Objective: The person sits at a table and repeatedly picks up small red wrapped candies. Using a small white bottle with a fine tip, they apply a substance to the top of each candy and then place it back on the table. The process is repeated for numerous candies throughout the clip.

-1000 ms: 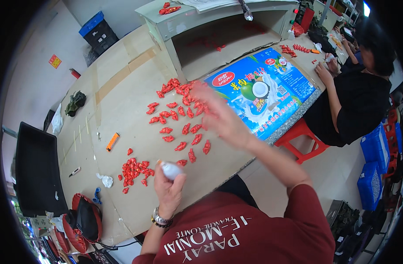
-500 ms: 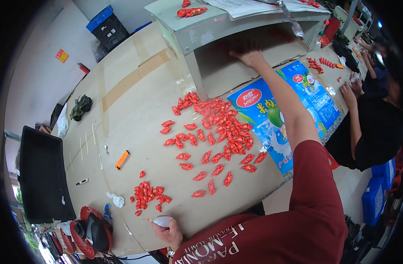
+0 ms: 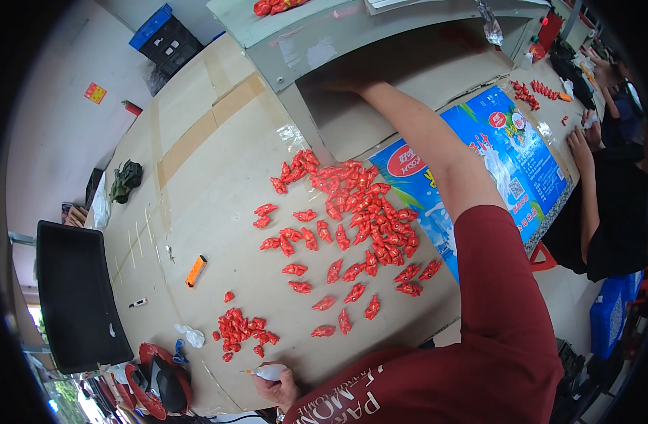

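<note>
My left hand (image 3: 286, 391), at the table's near edge, is closed round a small white squeeze bottle (image 3: 270, 372) with a thin orange tip pointing left. Just beyond it lies a small heap of red pieces (image 3: 240, 330). My right arm stretches far forward, and the right hand (image 3: 351, 83) is inside the dark space under a grey-green shelf (image 3: 317, 53). Shadow hides its fingers, so what they touch cannot be made out. Between the two hands, many shiny red moulded figures (image 3: 366, 212) spread over the table, heaped toward the shelf and scattered singly nearer me.
An orange utility knife (image 3: 195, 271), a crumpled white tissue (image 3: 190, 335) and a white pen-like tool (image 3: 137, 302) lie on the left. A black tray (image 3: 80, 297) stands at the left edge. A blue printed sheet (image 3: 543, 162) covers the right side, beside a co-worker's arm (image 3: 585, 177).
My right hand has moved left and deeper into the shadow under the shelf. My left hand still holds the squeeze bottle. The whole view has shifted slightly.
</note>
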### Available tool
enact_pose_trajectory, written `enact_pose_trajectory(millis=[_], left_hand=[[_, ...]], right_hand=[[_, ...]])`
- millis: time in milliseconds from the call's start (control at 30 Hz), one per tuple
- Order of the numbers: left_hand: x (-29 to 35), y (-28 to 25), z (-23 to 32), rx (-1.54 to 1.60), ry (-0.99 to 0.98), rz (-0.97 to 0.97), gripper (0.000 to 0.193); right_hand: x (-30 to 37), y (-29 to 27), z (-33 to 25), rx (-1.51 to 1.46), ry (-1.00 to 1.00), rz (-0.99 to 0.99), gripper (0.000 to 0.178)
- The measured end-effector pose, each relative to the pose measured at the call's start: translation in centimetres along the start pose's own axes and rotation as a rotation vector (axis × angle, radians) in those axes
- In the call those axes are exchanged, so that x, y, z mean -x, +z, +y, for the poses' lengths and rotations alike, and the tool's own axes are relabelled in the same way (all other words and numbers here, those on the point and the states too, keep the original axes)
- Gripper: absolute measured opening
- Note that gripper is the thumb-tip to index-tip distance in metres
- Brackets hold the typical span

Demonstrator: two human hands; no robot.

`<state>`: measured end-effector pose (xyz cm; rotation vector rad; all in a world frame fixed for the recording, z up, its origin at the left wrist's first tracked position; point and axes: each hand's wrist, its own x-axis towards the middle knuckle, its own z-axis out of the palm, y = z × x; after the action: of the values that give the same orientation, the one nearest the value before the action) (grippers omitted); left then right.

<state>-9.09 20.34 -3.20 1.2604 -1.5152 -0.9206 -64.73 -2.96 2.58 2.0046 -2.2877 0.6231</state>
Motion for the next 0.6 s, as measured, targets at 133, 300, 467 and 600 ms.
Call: enact_pose_trajectory(millis=[133, 300, 467, 600], left_hand=[[-0.2, 0.4, 0.6, -0.018, 0.007, -0.013, 0.038], [-0.1, 0.6, 1.2, -0.031, -0.028, 0.008, 0.034], [-0.2, 0.7, 1.0, -0.045, -0.005, -0.002, 0.029], [0.3, 0.0, -0.3, -0.067, 0.023, 0.040, 0.038]], right_hand=[[-0.7, 1.3, 0.5, -0.062, -0.103, 0.045, 0.049], [-1.4, 2.9, 0.7, -0.190, -0.240, 0.001, 0.035], [-2.2, 4.5, 1.7, -0.085, -0.207, 0.050, 0.034], [-1.7, 4.3, 1.5, -0.139, -0.201, 0.015, 0.041]])
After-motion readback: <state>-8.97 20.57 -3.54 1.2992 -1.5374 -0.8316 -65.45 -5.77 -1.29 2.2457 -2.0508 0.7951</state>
